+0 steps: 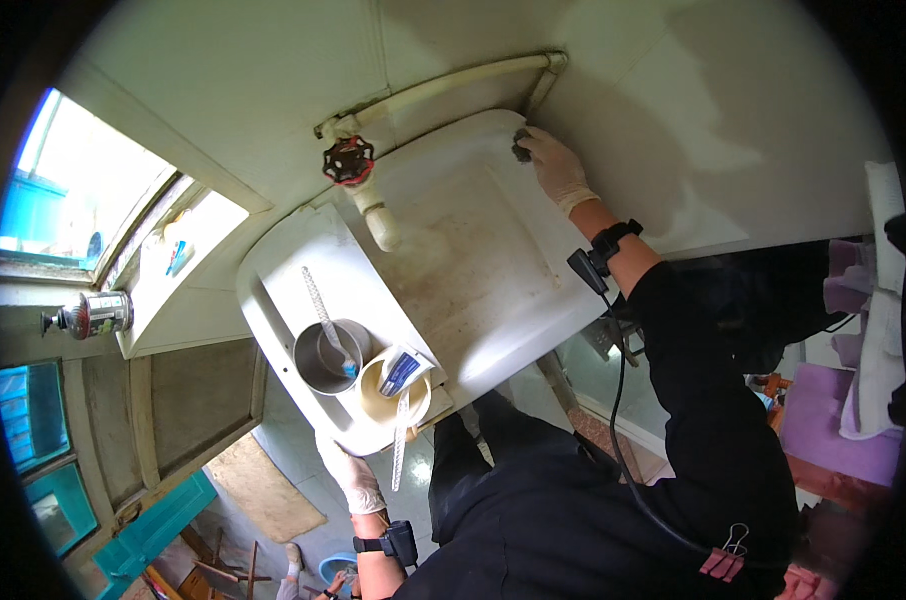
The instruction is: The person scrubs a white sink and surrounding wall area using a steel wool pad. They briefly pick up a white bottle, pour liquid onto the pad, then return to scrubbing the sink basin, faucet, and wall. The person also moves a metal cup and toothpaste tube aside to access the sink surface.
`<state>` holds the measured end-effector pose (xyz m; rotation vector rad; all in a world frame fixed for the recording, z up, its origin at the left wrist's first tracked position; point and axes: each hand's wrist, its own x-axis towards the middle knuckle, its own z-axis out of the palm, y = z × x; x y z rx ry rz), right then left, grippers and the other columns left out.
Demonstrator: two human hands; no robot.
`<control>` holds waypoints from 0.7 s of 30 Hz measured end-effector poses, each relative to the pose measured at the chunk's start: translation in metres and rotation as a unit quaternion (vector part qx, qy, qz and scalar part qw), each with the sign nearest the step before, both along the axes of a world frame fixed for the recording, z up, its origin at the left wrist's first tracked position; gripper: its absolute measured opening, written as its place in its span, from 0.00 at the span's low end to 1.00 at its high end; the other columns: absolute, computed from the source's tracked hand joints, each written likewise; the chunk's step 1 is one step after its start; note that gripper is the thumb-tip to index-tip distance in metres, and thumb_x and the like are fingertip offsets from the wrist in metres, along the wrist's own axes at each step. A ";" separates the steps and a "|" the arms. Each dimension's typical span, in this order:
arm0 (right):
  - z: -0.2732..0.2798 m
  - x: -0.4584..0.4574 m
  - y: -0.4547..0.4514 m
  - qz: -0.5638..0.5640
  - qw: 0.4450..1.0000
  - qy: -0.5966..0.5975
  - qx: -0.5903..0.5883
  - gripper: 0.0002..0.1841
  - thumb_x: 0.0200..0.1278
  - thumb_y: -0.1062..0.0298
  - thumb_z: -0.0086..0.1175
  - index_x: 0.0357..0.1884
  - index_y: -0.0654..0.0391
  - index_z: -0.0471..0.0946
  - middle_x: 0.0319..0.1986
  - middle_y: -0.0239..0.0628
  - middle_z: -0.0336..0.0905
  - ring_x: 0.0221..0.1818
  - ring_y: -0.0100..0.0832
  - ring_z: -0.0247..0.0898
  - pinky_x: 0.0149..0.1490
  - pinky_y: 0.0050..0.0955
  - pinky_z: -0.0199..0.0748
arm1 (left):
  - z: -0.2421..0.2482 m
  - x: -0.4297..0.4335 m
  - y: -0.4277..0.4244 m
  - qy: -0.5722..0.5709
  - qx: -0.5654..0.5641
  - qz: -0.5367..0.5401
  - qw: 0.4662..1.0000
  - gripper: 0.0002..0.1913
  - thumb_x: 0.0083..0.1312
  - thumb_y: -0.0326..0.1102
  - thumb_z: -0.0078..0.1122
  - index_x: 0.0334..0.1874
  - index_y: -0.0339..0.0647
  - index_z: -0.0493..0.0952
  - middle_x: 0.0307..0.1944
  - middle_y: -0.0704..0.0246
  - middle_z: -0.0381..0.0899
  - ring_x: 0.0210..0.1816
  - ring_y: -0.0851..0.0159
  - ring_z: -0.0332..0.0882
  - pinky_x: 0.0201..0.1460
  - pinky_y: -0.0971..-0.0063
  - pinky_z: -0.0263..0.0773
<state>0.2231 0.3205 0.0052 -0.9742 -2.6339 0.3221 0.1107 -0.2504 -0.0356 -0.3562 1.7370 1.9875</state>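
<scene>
My right hand (554, 169), in a thin white glove, holds a dark scouring pad (522, 146) against the far right corner of a white sink (498, 300) with brownish stains. My left hand (348, 472), also gloved, rests at the sink's near left corner; its fingertips are partly hidden by the rim. Beside it on the sink's left ledge stand a metal cup (310, 364) with a clear-handled toothbrush (321, 307) and a cream cup (378, 401) with a toothpaste tube (406, 373) and another toothbrush (400, 442).
A valve with a red and black handwheel (349, 160) and a white spout (380, 225) juts over the sink. A pipe (453, 82) runs along the wall. A pump bottle (104, 315) stands on the windowsill at left. Another person's hand (338, 581) shows near a blue basin at the bottom.
</scene>
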 end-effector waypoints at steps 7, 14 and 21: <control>0.002 -0.092 -0.024 -0.119 0.993 -0.013 -0.027 0.23 0.60 0.79 0.45 0.57 0.50 0.75 0.60 0.38 0.71 0.60 0.45 0.68 0.63 0.37 0.67 | 0.002 -0.004 0.005 -0.022 0.007 -0.003 1.000 0.21 0.75 0.44 0.40 0.63 0.38 0.67 0.59 0.68 0.71 0.60 0.66 0.68 0.64 0.69 0.63; -0.013 -0.109 -0.103 0.199 0.977 0.077 -0.021 0.15 0.54 0.78 0.51 0.44 0.53 0.79 0.55 0.40 0.75 0.57 0.44 0.69 0.62 0.39 0.67 | 0.008 -0.005 0.006 -0.031 0.004 -0.019 0.999 0.20 0.75 0.43 0.38 0.62 0.38 0.67 0.58 0.68 0.71 0.59 0.66 0.69 0.63 0.69 0.65; 0.076 -0.022 -0.059 0.207 0.972 -0.014 0.112 0.12 0.54 0.77 0.50 0.39 0.55 0.80 0.52 0.40 0.77 0.55 0.46 0.70 0.59 0.39 0.68 | 0.011 -0.006 0.004 -0.013 0.027 -0.050 0.998 0.20 0.76 0.43 0.39 0.63 0.37 0.67 0.58 0.67 0.71 0.60 0.67 0.68 0.64 0.70 0.63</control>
